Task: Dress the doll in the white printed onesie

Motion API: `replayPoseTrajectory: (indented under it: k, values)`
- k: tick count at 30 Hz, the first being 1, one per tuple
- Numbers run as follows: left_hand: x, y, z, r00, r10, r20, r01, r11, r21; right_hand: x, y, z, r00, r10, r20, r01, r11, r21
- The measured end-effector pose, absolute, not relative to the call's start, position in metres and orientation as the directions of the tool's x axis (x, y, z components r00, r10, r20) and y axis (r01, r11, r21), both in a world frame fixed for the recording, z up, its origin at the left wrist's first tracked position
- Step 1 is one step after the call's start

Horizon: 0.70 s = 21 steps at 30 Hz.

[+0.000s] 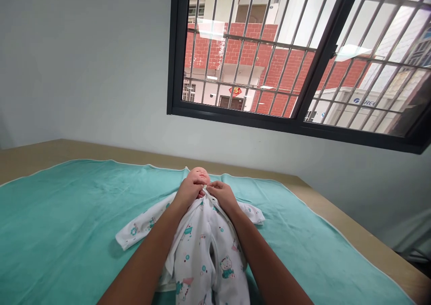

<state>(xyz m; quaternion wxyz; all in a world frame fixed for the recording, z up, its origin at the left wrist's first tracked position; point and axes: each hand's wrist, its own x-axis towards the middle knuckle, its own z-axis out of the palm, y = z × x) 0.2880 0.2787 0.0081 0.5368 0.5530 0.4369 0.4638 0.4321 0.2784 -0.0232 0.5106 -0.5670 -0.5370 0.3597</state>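
Note:
A baby doll (200, 173) lies on its back on a teal blanket (84, 215), its head toward the wall. It wears a white baby outfit (198, 237) printed with bears and dots, the sleeves spread out to both sides. At the collar, just below the doll's chin, my left hand (190, 189) pinches the fabric. My right hand (220, 193) grips the collar's other side, its fingertips close to those of the left. Between the hands the two front edges meet at the neck. Below there the front hangs partly parted. My fingers hide any fastener.
The blanket covers most of a wooden table (357, 237), whose bare edge shows at the back and right. Behind it rises a pale wall (101, 71) with a dark-framed, barred window (235, 112). Some dark object sits beyond the table at the lower right.

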Motion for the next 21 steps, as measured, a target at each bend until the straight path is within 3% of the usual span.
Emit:
replayPoseTrajectory:
  k: [7,12,17,21]
  values:
    - [0.286,0.273,0.012,0.211,0.975,0.065,0.024,-0.072,0.997,0.430,0.270,-0.027,0.145,0.968,0.204,0.318,0.150,-0.936]
    - [0.262,0.254,0.031,0.355,0.927,0.120,0.177,-0.193,0.965,0.440,0.235,-0.016,0.140,0.956,0.256,0.458,0.167,-0.873]
    - [0.243,0.246,0.042,0.524,0.846,0.096,0.291,-0.284,0.913,0.449,0.208,0.008,-0.090,0.974,0.208,0.655,0.215,-0.724]
    - [0.242,0.244,0.046,0.591,0.806,0.039,0.319,-0.278,0.906,0.446,0.201,0.021,-0.173,0.973,0.156,0.725,0.232,-0.648]
